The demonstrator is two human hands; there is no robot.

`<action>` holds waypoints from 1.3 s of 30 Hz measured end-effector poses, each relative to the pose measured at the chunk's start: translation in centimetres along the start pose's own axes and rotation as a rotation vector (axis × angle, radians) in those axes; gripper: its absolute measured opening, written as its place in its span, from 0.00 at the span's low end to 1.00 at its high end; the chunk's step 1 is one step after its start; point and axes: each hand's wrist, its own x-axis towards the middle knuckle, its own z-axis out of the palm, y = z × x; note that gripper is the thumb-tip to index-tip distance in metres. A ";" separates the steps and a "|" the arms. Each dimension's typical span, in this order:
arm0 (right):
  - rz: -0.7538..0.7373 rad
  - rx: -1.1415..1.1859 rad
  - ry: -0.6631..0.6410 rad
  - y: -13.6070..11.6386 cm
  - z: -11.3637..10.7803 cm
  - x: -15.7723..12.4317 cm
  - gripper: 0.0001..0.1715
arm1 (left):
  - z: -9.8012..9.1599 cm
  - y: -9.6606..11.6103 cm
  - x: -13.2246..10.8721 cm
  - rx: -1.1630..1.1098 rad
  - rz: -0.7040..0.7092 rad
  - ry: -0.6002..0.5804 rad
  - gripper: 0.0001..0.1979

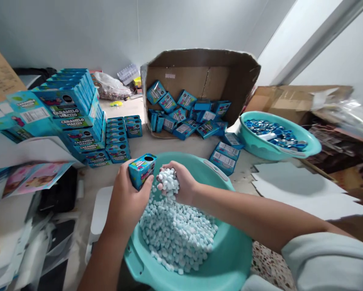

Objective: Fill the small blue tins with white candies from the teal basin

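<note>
My left hand (pixel 126 200) is closed round a small blue candy box (pixel 141 169), held upright with its top open, over a teal basin (pixel 230 258). My right hand (pixel 181 182) is cupped beside the box, holding a heap of small white candies (pixel 168 180) near the opening. The basin holds a large pile of the same white candies (pixel 175 234).
Stacks of blue boxes (pixel 78 117) stand at the left, with smaller stacks (pixel 119 139) beside them. An open cardboard carton (pixel 199 76) on its side holds loose blue boxes. A second teal basin (pixel 272 151) of blue and silver pieces sits at right, white sheets (pixel 296 190) before it.
</note>
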 end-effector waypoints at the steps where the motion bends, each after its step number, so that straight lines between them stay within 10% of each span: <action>1: -0.019 0.050 0.015 -0.5 0.2 -0.3 0.07 | 0.0 0.0 0.0 0.013 0.014 -0.024 0.20; 7: -0.200 0.276 0.075 -2.7 1.4 -1.9 0.08 | -0.4 0.4 -0.2 0.247 -0.019 -0.233 0.20; 16: -0.378 0.395 0.037 -3.9 1.1 -2.6 0.09 | -0.5 -0.3 -0.6 0.276 0.289 -0.580 0.14; 39: -0.566 -0.014 -0.091 -2.5 0.6 -2.6 0.08 | -0.6 -0.2 -0.6 0.186 0.275 -0.517 0.13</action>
